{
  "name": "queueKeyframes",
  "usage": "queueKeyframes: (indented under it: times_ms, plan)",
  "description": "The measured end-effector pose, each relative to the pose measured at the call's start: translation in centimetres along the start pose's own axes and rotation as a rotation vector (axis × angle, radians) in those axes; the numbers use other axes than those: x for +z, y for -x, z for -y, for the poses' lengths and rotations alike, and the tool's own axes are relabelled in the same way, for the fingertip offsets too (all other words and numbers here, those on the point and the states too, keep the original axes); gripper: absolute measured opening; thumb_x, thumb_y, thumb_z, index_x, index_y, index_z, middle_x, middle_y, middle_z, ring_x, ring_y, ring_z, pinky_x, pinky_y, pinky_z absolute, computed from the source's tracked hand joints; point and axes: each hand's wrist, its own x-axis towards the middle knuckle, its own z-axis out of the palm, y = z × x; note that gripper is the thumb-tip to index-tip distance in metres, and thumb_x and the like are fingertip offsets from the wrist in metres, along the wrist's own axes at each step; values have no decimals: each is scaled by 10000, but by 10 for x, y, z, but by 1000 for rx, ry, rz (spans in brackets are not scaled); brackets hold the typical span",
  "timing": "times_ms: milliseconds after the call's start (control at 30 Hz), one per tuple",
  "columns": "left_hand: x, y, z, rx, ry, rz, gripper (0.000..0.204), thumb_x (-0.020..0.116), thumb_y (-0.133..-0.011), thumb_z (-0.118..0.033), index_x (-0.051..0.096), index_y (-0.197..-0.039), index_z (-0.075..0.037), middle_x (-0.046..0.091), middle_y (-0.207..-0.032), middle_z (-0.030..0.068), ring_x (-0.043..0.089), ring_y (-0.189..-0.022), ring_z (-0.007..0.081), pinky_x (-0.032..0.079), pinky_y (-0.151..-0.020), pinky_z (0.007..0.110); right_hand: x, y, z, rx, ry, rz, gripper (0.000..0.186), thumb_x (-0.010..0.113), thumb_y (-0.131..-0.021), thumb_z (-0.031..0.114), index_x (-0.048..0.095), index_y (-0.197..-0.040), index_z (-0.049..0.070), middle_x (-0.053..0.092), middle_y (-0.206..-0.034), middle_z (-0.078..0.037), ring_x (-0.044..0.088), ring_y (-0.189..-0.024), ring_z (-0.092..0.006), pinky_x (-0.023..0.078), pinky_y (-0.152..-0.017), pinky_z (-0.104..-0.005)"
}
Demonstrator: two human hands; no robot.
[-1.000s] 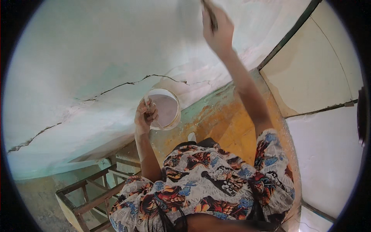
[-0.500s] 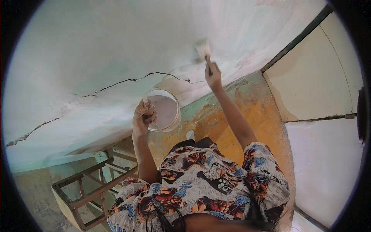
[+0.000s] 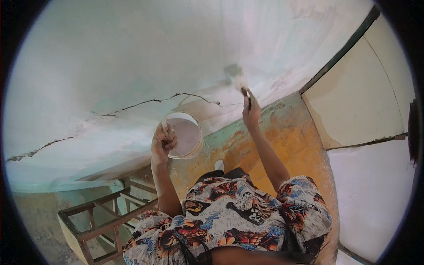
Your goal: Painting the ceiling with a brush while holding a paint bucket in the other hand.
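A pale green-white plaster wall [image 3: 132, 53] with a jagged crack [image 3: 153, 100] fills eleven o'clock; a brown wooden frame [image 3: 106, 226] stands at eight; worn orange floor [image 3: 291, 150] at three.

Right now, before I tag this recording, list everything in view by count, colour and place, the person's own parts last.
Bucket: one, white, in the left fingers
Liquid: one fill, pale, inside the bucket
Brush: one, pale with dark handle, blurred, in the right fingers
Wall: one, white-green, upper left
Crack: one broken line, dark, across the wall
Floor: one, orange-yellow, centre
Wooden frame: one, brown, lower left
Panels: at least two, cream and white, right
Unclear object: one, dark, right edge
Shirt: one, multicoloured, bottom centre
Forearms: two, bare, either side of centre
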Motion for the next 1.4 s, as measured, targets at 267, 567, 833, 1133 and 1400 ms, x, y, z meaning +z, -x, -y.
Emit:
queueKeyframes:
  times_ms: [267,567,833,1133,1400]
  plan:
    - [4,-7,4,-16,64,11,273,522,-741,-334,457,-914,-133,272,-633,-55,234,-475,70,238,-461,231,-36,-166,170,198,-802,117,225,520,-938,218,567,-979,1,489,-647,12,383,-460,-35,297,-409,-198]
    - [7,-8,2,7,90,-6,318,552,-733,-362,421,-905,-130,249,-632,-58,224,-470,63,216,-439,222,-7,-180,174,363,-787,329,419,451,-949,425,545,-831,34,341,-534,59,249,-404,-25,168,-367,-209]
    - [-1,-9,3,25,69,24,311,530,-748,-369,458,-914,-116,267,-617,-58,255,-469,71,268,-462,242,11,-31,44,829,-575,392,416,504,-927,414,567,-755,41,377,-504,46,277,-367,-40,194,-340,-218]
    - [-1,-2,-4,61,13,-23,301,530,-766,-365,448,-914,-116,274,-630,-48,252,-482,73,251,-453,237,-37,-75,125,561,-627,323,379,485,-947,331,570,-705,53,406,-515,57,342,-411,-29,257,-380,-216]
    - [-4,-9,-3,-14,20,-22,355,563,-726,-417,413,-887,-139,253,-618,-56,234,-471,66,248,-450,228,-35,-230,229,247,-540,421,418,411,-970,369,540,-733,49,428,-554,27,342,-441,-59,293,-402,-219]
